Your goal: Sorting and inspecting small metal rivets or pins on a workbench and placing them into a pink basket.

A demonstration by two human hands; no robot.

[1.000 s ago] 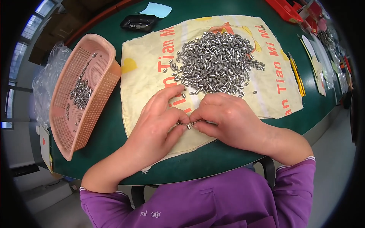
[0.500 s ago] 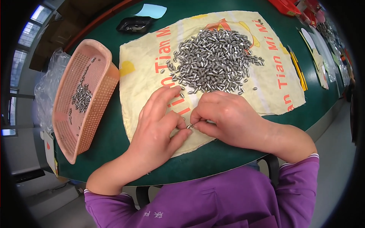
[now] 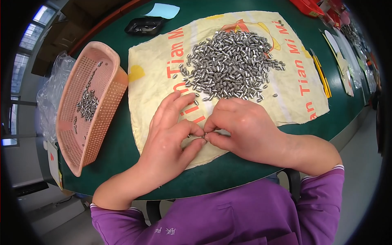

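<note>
A big heap of small silvery barrel-shaped metal parts (image 3: 230,63) lies on a cream printed cloth (image 3: 153,98). Just in front of the heap, my left hand (image 3: 167,139) and my right hand (image 3: 245,126) meet fingertip to fingertip. Thumb and forefinger of each are pinched on one small metal part (image 3: 204,137), almost covered by the fingertips. The other left fingers reach out over the cloth, while the other right fingers are curled. Another metal part (image 3: 189,136) peeks out beside my left forefinger.
To the left stands a tilted pink plastic basket (image 3: 102,118) with several metal parts in it, clear plastic film (image 3: 53,92) behind it. A black tray (image 3: 145,26) and pale blue paper (image 3: 163,11) lie at the back. Yellow tools (image 3: 321,75) sit right of the cloth on the green table (image 3: 222,175).
My fingertips have drawn closer together around the small metal part, so less of it shows. The heap and basket stay as they were.
</note>
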